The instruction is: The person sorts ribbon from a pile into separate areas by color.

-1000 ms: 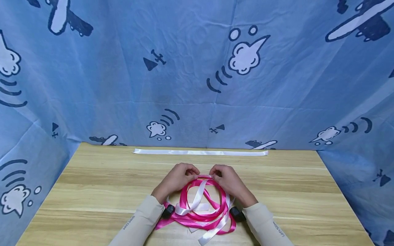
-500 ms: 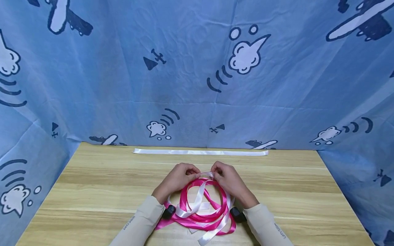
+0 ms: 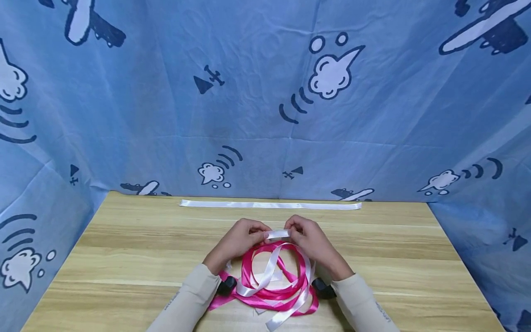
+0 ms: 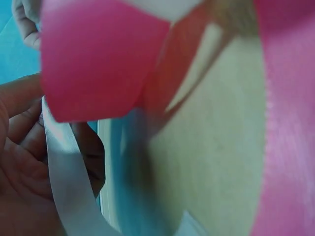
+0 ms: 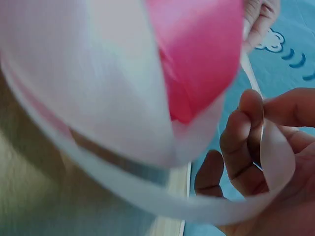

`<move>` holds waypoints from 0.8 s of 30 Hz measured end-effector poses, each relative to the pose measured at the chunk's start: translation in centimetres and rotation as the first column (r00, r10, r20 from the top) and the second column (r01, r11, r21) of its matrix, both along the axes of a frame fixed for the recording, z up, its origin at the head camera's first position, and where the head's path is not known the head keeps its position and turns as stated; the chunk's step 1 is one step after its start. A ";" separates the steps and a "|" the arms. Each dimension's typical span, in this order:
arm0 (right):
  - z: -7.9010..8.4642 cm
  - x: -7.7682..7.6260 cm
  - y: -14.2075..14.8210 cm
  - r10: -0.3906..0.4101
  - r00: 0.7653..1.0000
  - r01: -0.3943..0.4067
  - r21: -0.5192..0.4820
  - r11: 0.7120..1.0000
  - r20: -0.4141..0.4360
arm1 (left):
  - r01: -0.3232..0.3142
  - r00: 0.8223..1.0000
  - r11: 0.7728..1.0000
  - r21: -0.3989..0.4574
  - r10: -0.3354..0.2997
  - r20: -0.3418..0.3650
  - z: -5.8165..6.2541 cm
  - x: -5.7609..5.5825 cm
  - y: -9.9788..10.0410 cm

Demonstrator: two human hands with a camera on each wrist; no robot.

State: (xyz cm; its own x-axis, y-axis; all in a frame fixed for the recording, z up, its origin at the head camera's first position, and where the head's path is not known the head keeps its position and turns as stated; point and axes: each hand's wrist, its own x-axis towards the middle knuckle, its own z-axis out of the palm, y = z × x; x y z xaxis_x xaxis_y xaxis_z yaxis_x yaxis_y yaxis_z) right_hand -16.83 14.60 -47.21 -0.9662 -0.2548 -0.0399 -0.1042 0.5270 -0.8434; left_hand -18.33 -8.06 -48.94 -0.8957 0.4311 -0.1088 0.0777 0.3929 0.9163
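A short taut stretch of white ribbon [image 3: 277, 234] spans the two hands at the table's middle. My left hand [image 3: 241, 240] pinches its left end and my right hand [image 3: 308, 240] pinches the right end. In the right wrist view the white ribbon [image 5: 278, 157] runs between thumb and fingers, then loops down across the palm. The left wrist view has the white ribbon [image 4: 66, 162] trailing down past the left palm. Just nearer than the hands, a loose coil of pink ribbon [image 3: 247, 267] lies tangled with white lengths.
A straight white ribbon strip [image 3: 271, 205] lies along the far edge of the wooden table [image 3: 124, 258]. Blue printed cloth [image 3: 249, 106] hangs behind and at both sides. Dark wrist cameras sit close beside the coil. A white ribbon tail [image 3: 282, 318] points toward the near edge.
Both hands have shifted slightly, the right one a little up. The white ribbon between them has lifted off the pink coil and turned its flat face to view.
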 end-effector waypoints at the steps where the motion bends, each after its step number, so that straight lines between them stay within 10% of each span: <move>1: 0.1 0.0 0.2 0.004 1.000 -0.004 -0.005 1.000 0.012 | -0.007 1.000 1.000 0.004 0.007 0.011 0.0 0.0 -0.1; 24: 2.2 0.4 3.4 0.042 0.997 -0.040 -0.038 0.998 0.070 | -0.036 0.999 0.999 0.026 0.036 0.006 1.9 1.1 -2.0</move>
